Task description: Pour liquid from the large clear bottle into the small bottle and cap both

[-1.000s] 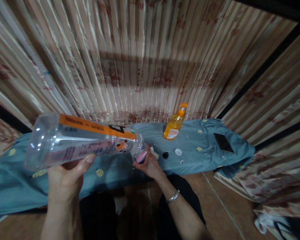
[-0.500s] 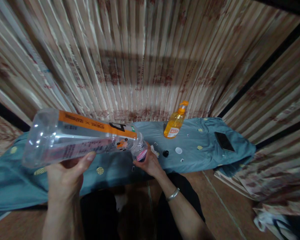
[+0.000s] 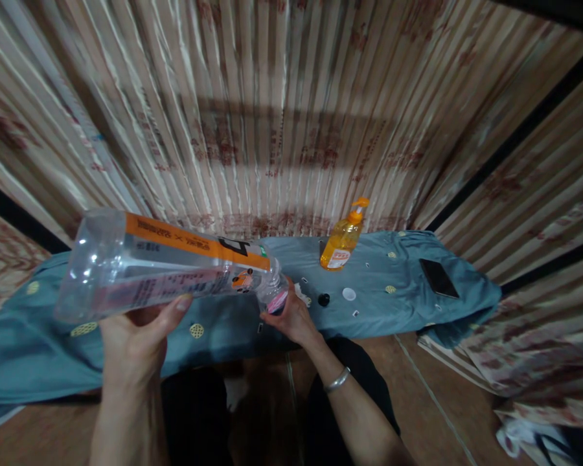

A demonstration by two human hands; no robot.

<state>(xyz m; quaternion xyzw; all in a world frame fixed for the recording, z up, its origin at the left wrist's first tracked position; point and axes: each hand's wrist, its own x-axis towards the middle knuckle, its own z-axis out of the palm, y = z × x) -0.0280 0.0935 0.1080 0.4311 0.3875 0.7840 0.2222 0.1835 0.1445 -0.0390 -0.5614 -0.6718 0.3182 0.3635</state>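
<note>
A striped curtain (image 3: pixel 291 110) fills the whole upper half of the frame, its printed red marks too blurred to read. Below it, a blue cloth (image 3: pixel 398 291) runs across the middle from the left edge to the right, its left end cut off by the frame and its near edge hidden behind the arms.

Left of centre, a large clear plastic bottle (image 3: pixel 165 268) lies nearly on its side in the air, base toward the left, neck toward the centre. Its orange label band carries print that cannot be made out. The left hand (image 3: pixel 133 346) cups the bottle from beneath, thumb pressed against its side; the fingers are hidden behind the bottle.

The right hand (image 3: pixel 294 318), with a metal bracelet (image 3: pixel 337 380) on the wrist, is closed around the bottle's neck at centre frame, where something pink (image 3: pixel 277 302) shows between fingers and neck. What it is stays unclear.

On the cloth, right of centre, stands an orange pump bottle (image 3: pixel 341 241). A dark phone (image 3: pixel 438 277) lies further right. Near the pump bottle sit a white cap (image 3: pixel 348 294) and a small black cap (image 3: pixel 323 299).
</note>
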